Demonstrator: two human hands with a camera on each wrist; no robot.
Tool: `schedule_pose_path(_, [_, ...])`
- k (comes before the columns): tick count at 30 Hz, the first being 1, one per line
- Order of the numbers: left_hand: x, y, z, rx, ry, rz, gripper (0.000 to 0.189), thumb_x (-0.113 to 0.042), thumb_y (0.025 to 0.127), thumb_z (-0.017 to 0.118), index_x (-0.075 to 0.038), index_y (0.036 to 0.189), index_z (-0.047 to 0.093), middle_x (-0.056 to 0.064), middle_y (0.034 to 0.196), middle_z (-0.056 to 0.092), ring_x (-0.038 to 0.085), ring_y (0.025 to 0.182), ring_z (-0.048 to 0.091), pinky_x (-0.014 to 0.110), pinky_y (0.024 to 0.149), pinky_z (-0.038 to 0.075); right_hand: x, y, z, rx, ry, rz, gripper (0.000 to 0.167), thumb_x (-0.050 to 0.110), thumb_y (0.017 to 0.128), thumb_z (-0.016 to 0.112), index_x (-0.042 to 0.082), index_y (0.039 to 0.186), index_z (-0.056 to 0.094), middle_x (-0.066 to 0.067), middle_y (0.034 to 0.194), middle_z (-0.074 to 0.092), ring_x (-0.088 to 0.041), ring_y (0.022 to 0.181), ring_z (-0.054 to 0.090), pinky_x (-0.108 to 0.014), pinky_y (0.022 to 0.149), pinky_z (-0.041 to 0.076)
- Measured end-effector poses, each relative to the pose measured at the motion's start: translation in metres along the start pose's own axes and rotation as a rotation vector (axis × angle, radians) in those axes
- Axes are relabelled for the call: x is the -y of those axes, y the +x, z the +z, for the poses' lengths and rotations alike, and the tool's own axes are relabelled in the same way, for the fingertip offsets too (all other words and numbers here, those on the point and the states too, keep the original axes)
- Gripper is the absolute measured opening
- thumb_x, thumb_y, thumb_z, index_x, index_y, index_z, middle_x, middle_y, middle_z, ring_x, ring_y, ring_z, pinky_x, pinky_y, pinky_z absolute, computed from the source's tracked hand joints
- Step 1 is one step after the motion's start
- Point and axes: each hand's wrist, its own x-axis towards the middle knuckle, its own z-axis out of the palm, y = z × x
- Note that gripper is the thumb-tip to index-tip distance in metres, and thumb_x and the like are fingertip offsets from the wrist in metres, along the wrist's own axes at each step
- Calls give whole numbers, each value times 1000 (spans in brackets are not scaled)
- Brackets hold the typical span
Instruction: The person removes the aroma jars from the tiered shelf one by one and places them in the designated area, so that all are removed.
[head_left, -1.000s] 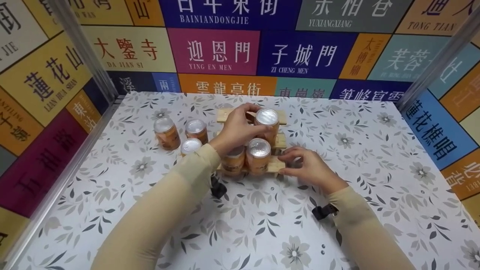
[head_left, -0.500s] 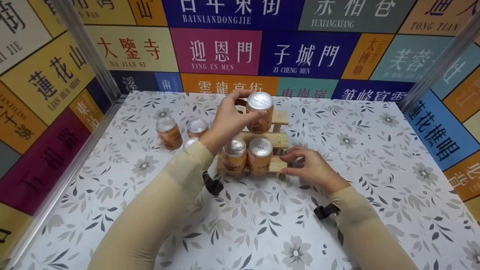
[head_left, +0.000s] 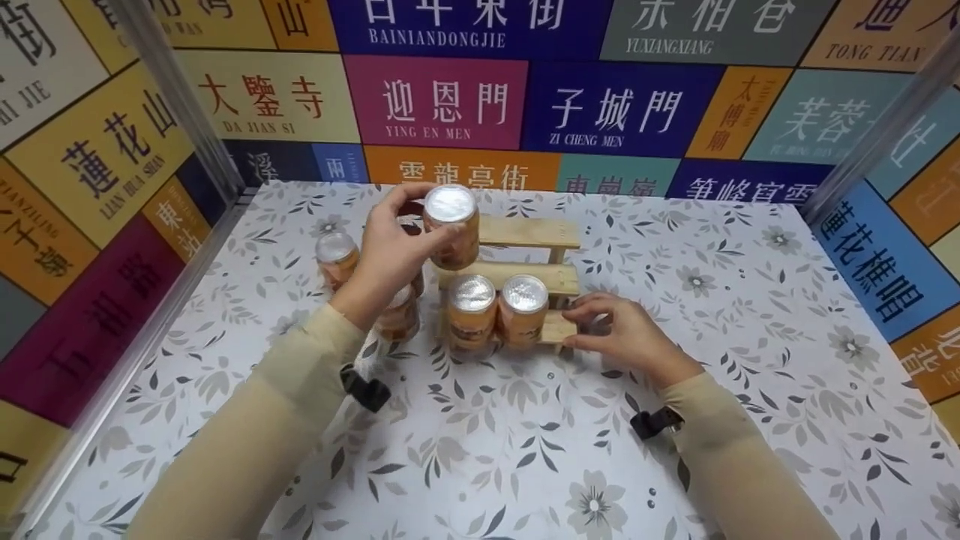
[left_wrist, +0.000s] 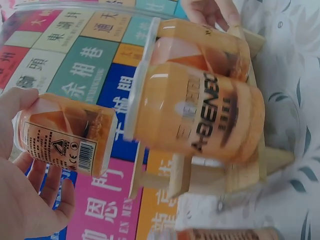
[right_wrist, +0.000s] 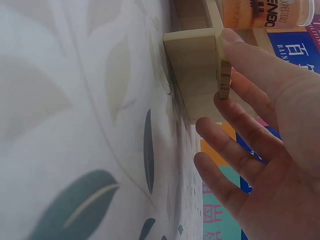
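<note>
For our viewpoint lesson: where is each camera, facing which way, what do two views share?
Head: worn there, facing forward and down at the wooden stand; left hand, right hand, sleeves show.
Left wrist: worn there, facing held can, shelved cans; both hands show.
Right wrist: worn there, facing the stand's end; right hand shows.
Wrist views share stand and right hand.

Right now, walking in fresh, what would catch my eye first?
Probably the multicoloured wall panels with large Chinese characters behind the table. Next, the orange cylindrical can with a silvery top, held in the person's left fingers near the stepped pale wooden rack. Two similar cans stand side by side on its lowest step.
</note>
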Motion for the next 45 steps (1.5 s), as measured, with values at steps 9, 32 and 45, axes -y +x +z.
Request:
schedule_pose_path(9, [12,-21,-40,-121,23,-37,59,-11,80,87,-6,133,61,7,125,63,17,112,55,31,90,50,-1,-1,-2,-13,-20,-26,39,18,79,91,9,115,78,-10,122,70,-27,110,65,-48,94,58])
schedule_pose_path(32, [68,-77,-142,-307,72,-151,53,-5,86,82,-3,134,61,-4,117,61,12,106,56,18,81,50,1,-1,1,-6,7,-6,40,17,80,90,8,117,77,-11,125,69,-28,110,66,-48,95,58])
schedule_pose_path(45, [103,-89,-143,-227,163,-265,57,-10,89,81,-3,140,55,8,133,56,11,113,52,15,88,49,0,0,1,4,18,16,41,16,79,90,9,117,77,-10,126,67,-28,113,65,-47,96,58])
